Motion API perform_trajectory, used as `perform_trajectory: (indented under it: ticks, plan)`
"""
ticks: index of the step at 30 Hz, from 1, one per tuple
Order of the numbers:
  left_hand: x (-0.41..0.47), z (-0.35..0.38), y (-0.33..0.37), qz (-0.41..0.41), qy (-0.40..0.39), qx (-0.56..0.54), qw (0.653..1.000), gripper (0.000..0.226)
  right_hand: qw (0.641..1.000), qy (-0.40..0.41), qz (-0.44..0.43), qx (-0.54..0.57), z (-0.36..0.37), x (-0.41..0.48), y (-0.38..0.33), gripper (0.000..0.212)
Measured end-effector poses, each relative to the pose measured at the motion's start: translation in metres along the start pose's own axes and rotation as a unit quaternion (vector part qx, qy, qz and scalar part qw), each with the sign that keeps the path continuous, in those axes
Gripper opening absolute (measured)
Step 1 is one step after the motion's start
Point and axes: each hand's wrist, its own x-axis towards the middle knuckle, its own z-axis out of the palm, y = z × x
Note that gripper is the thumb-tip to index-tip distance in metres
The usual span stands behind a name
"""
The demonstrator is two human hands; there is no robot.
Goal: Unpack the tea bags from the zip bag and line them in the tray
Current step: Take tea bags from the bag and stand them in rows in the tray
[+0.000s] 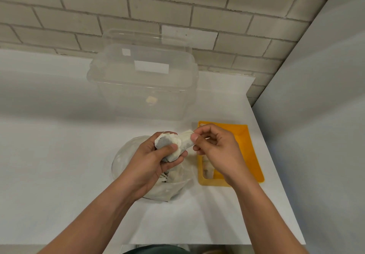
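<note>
Head view showed my left hand [156, 161] gripping a clump of tea bags [167, 143] above the zip bag [171, 186], my right hand [215, 149] pinching 1 free just beside the yellow tray [246, 155], where only a few lay lined, so I judged most work was left.

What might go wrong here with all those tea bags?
The left hand grips a loose bunch of tea bags; as the right hand pinches one tea bag free, others might slip out onto the zip bag. Pulling hard may tear the thin paper. The right wrist hangs over the yellow tray, so it might knock the row already there.
</note>
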Motion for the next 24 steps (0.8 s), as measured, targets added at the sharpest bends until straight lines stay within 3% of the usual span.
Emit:
perform_trajectory:
  ticks: [3,7,10,15,19,24]
  plan:
    - [0.002,0.001,0.000,0.005,-0.007,-0.003,1.000,0.025,0.999,0.024,0.018,0.028,-0.001,-0.001,-0.001,0.008]
    - [0.004,0.001,0.001,0.033,-0.016,0.075,0.996,0.022,0.990,-0.039,-0.047,-0.124,-0.008,0.001,0.000,0.044]
    - [0.005,0.000,-0.001,0.051,-0.014,0.147,0.988,0.021,0.964,-0.080,-0.099,-0.232,-0.014,0.005,-0.007,0.032]
    - [0.008,0.000,-0.006,0.061,-0.003,0.150,0.987,0.020,0.937,-0.099,-0.101,-0.320,-0.023,0.010,-0.009,0.011]
    - [0.011,0.002,-0.005,0.066,-0.006,0.147,0.987,0.020,0.937,-0.134,-0.067,-0.316,-0.028,0.012,-0.001,0.025]
    - [0.011,0.006,0.001,0.066,-0.003,0.100,0.993,0.019,0.983,-0.072,-0.017,-0.165,-0.036,0.012,0.024,0.007]
